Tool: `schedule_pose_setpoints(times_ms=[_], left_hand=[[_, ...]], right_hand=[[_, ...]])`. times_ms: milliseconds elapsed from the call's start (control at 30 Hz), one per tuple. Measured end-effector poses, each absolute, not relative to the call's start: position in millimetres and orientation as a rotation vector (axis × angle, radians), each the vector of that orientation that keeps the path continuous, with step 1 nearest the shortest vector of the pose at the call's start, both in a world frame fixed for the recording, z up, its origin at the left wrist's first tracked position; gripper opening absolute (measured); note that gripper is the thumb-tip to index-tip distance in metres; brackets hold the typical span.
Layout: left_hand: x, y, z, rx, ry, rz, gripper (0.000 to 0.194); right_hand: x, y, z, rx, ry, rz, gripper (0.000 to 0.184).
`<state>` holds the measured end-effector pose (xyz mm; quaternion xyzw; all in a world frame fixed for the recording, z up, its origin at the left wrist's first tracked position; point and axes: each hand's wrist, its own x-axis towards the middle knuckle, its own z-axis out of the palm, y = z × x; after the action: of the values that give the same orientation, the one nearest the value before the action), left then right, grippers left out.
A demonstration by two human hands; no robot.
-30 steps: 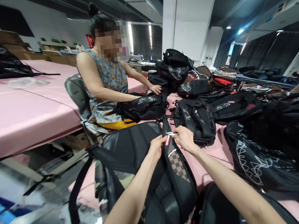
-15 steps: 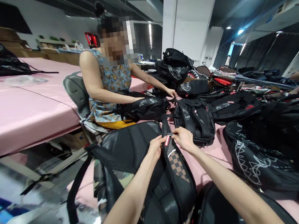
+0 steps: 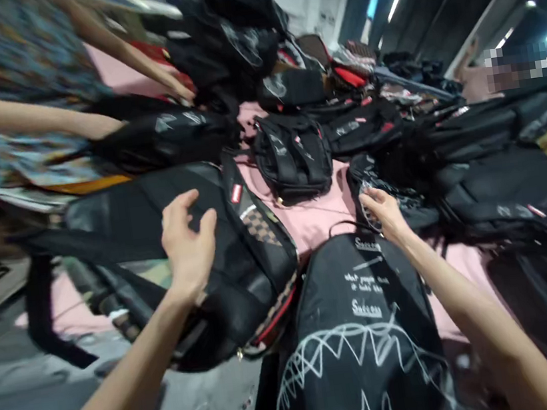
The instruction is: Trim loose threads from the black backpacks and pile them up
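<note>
A large black backpack with a brown-and-black checkered panel, red trim and a small red tag (image 3: 239, 250) is seen lying at the near edge of the pink-covered table (image 3: 318, 216), and it serves as the landmark here. The left hand (image 3: 186, 243) is held just above the backpack's upper face, fingers spread apart and curled, clamped on nothing; whether the fingertips touch the fabric cannot be told. To the right of the backpack, a black bag printed with white jagged teeth and white lettering (image 3: 361, 334) is seen closest to the camera. Beyond that bag's top edge, the right hand (image 3: 380, 212) is closed loosely with something small and pale between the fingers; what it is cannot be told. Behind the backpack, a small black backpack with straps (image 3: 292, 159) lies among many more black bags. To the backpack's upper left, a co-worker's hand (image 3: 181, 91) rests on another black bag.
</note>
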<state>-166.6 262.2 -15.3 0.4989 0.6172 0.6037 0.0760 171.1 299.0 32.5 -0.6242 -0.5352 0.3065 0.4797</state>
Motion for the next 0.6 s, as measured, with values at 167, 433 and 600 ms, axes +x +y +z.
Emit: schedule_pose_setpoints(times_ms=[167,433,600], left_hand=[[-93.5,113.1,-63.5,2.094,1.291,1.081,0.029],[-61.4,55.3,-116.1,1.678,1.441,0.950,0.051],[-57.6,51.5,-119.9,1.324,1.459,0.970,0.065]], right_hand=[[275.2,119.7,9.7,-1.748,-1.078,0.789,0.035],[298.9,-66.6,-75.0,-1.794,-1.116,1.000,0.036],[283.5,-80.9,-101.6,-1.671,-1.041,0.965,0.035]])
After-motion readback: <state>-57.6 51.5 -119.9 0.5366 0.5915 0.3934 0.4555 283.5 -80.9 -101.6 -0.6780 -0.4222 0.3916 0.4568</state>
